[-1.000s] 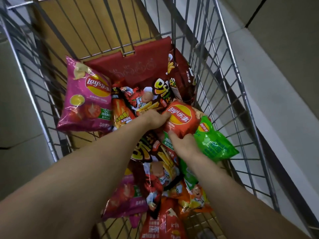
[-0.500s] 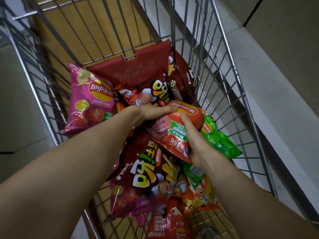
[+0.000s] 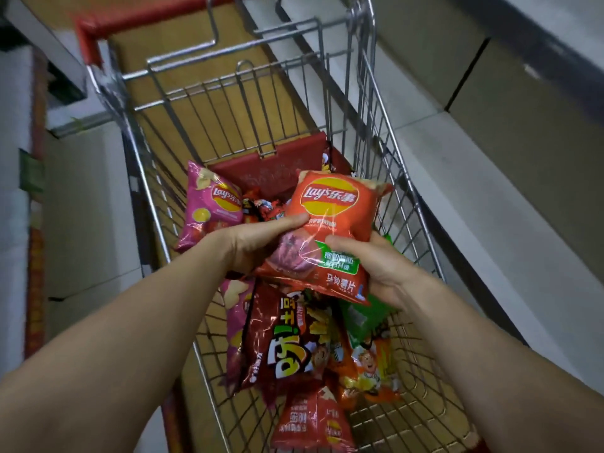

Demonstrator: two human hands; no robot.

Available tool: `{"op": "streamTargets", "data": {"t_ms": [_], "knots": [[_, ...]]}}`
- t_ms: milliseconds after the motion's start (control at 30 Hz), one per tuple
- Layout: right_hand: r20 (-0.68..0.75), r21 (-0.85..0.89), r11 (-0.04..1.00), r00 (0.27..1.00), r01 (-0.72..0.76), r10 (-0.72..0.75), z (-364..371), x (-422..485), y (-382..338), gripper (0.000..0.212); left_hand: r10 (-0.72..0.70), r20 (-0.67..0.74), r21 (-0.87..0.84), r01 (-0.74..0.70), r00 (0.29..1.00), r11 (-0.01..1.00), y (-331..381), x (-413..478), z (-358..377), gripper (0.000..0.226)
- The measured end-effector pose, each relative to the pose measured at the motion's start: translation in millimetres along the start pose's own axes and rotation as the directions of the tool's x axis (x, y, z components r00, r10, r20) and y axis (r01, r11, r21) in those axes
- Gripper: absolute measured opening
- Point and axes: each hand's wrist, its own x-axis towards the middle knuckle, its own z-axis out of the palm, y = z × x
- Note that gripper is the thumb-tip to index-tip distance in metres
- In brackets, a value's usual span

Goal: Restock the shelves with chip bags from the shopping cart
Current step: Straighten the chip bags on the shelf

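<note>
Fingers (image 3: 287,222) of left hand (image 3: 251,246) and right hand (image 3: 379,269) clamped on red Lay's bag (image 3: 330,204), head view. Bag held above other bags (image 3: 284,338) in shopping cart (image 3: 366,103). Likely risks: slick film slips free in transfer; hard squeeze crushes chips.

dim, soft light; blurred, warped edges

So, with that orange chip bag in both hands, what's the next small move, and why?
Probably lift the orange Lay's bag up and out of the cart, since left hand and right hand grip it above the other bags.
</note>
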Motion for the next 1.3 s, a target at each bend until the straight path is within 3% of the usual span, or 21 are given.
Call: {"op": "streamTargets", "data": {"t_ms": [100, 233, 367, 533, 633, 1033, 1300], "knots": [[0.022, 0.031, 0.998, 0.998, 0.059, -0.059, 3.3, -23.5, -24.8, 0.093, 0.121, 0.016, -0.098, -0.119, 0.992, 0.988, 4.7, -22.7, 8.4, 0.054], [-0.012, 0.037, 0.986, 0.987, 0.162, -0.162, -3.3, -63.9, -61.6, 0.064, 0.314, 0.081, -0.142, -0.301, 0.946, 0.943, 27.7, -56.3, 26.0, 0.098], [-0.024, 0.019, 0.954, 0.954, 0.301, -0.3, -17.2, -111.2, -93.7, 0.06, 0.411, 0.157, -0.111, -0.398, 0.898, 0.911, 60.8, -94.1, 53.4, 0.11], [-0.043, -0.002, 0.905, 0.904, 0.426, -0.426, -36.6, -173.9, -121.6, 0.074, 0.535, 0.153, -0.076, -0.53, 0.831, 0.844, 93.9, -139.7, 94.2, 0.109], [-0.067, -0.019, 0.867, 0.865, 0.497, -0.497, -52.8, -212.3, -138.0, 0.061, 0.586, 0.208, -0.09, -0.582, 0.783, 0.809, 108.1, -169.2, 120.1, 0.095], [-0.201, -0.064, 0.648, 0.626, 0.759, -0.753, -96.6, -376.9, -192.1, 0.046, 0.735, 0.333, 0.084, -0.795, 0.59, 0.6, 183.4, -299.4, 223.4, 0.103], [-0.352, -0.137, 0.463, 0.394, 0.875, -0.849, -127.8, -468.1, -192.8, 0.054, 0.804, 0.415, 0.046, -0.892, 0.426, 0.449, 211.1, -355.0, 304.8, 0.103]]}}
